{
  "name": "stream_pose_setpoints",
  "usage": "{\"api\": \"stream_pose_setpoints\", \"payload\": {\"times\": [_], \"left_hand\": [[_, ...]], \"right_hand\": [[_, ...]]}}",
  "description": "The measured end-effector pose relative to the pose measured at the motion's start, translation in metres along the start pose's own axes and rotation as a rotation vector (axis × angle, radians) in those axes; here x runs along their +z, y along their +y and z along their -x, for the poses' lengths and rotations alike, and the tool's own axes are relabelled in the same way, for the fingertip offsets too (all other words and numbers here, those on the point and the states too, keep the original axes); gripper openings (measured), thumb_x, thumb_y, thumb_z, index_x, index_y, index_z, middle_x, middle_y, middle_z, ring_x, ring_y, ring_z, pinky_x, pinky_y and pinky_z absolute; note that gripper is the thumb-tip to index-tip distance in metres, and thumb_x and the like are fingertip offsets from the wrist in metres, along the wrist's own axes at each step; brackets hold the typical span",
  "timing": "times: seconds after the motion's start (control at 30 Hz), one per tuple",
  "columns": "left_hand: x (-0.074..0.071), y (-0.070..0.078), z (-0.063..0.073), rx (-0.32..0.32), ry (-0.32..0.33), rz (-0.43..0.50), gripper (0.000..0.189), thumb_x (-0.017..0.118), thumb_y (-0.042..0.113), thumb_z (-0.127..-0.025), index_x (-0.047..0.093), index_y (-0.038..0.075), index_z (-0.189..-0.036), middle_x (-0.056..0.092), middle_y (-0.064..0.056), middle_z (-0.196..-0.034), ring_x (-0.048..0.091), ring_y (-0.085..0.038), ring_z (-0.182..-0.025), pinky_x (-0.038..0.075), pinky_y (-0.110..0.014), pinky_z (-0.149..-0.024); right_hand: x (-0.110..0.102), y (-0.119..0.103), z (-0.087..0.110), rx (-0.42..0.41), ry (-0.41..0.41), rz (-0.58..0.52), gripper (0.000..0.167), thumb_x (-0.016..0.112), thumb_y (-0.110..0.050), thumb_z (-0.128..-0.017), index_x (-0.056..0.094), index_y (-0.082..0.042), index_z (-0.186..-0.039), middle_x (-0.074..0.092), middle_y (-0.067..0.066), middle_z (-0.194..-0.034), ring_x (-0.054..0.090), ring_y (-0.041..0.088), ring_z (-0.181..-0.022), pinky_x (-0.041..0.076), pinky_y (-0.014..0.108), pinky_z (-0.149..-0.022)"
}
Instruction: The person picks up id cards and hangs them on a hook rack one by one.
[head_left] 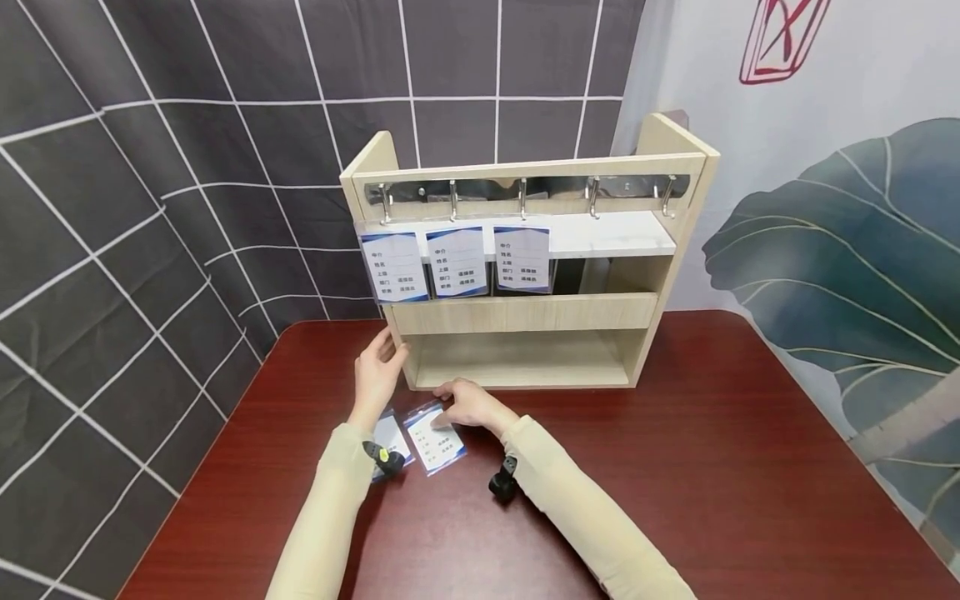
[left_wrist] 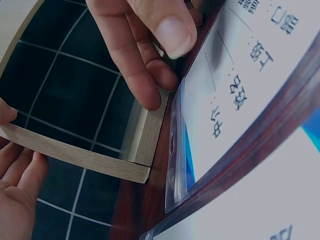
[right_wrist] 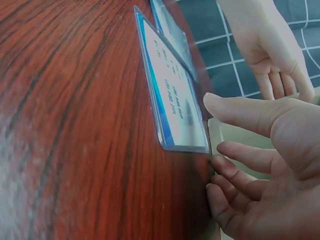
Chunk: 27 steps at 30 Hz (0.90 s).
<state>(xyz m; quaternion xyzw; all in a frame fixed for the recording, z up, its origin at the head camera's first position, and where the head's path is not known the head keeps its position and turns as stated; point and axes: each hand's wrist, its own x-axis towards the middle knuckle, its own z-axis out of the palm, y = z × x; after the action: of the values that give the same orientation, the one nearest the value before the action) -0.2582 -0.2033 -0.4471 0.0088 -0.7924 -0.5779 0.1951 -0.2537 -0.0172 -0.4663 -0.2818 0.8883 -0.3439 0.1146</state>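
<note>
A small wooden shelf rack stands on the table. My left hand grips the front edge of its left side panel, thumb inside and fingers outside. Beside its bottom board, my right hand has loosely bent fingers right at the front edge and its thumb over a name badge. That badge lies flat in a clear sleeve. Another badge lies left of it, partly hidden by my left wrist. Three more badges hang in a row: left, middle and right.
A metal strip with several hooks runs along the rack's top; the two rightmost hooks bear no badge. A white marbled shelf sits below. The red-brown table meets a dark grid-patterned cloth behind and at left.
</note>
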Motion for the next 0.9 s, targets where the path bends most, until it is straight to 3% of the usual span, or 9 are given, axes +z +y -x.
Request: {"api": "stream_pose_setpoints", "payload": {"times": [0.2,0.37,0.67,0.9], "left_hand": [[0.002,0.001,0.0,0.006,-0.014,-0.006,0.05,0.066,0.015,-0.096,0.055,0.004,-0.143,0.061,-0.021,-0.134,0.061,-0.033,-0.123,0.053,-0.043,-0.102],[0.002,-0.003,-0.001,-0.001,0.007,-0.002,0.049,0.067,0.013,-0.095,0.056,0.002,-0.142,0.061,-0.023,-0.133,0.062,-0.034,-0.122,0.053,-0.043,-0.101],[0.003,-0.003,0.0,0.007,0.002,0.018,0.048,0.067,0.013,-0.094,0.058,0.003,-0.14,0.063,-0.023,-0.131,0.063,-0.033,-0.121,0.054,-0.041,-0.1],[0.001,-0.003,0.0,0.01,0.008,0.01,0.048,0.068,0.012,-0.094,0.058,0.002,-0.14,0.063,-0.024,-0.13,0.063,-0.034,-0.12,0.053,-0.039,-0.1]], "right_hand": [[0.0,-0.003,-0.001,-0.004,-0.025,0.072,0.05,0.087,-0.014,-0.072,0.072,-0.001,-0.118,0.074,0.009,-0.102,0.064,0.022,-0.1,0.051,0.029,-0.093],[0.001,-0.003,-0.002,0.019,-0.07,0.037,0.044,0.087,-0.009,-0.071,0.074,-0.003,-0.113,0.072,0.007,-0.097,0.062,0.016,-0.091,0.051,0.024,-0.086],[-0.01,-0.004,0.007,0.082,-0.152,0.025,0.05,0.084,-0.003,-0.069,0.07,-0.002,-0.118,0.063,0.005,-0.092,0.054,0.014,-0.084,0.049,0.023,-0.079],[-0.022,-0.004,0.017,0.103,-0.17,0.131,0.045,0.088,-0.009,-0.069,0.07,-0.007,-0.111,0.065,0.002,-0.089,0.055,0.014,-0.082,0.05,0.025,-0.08]]}}
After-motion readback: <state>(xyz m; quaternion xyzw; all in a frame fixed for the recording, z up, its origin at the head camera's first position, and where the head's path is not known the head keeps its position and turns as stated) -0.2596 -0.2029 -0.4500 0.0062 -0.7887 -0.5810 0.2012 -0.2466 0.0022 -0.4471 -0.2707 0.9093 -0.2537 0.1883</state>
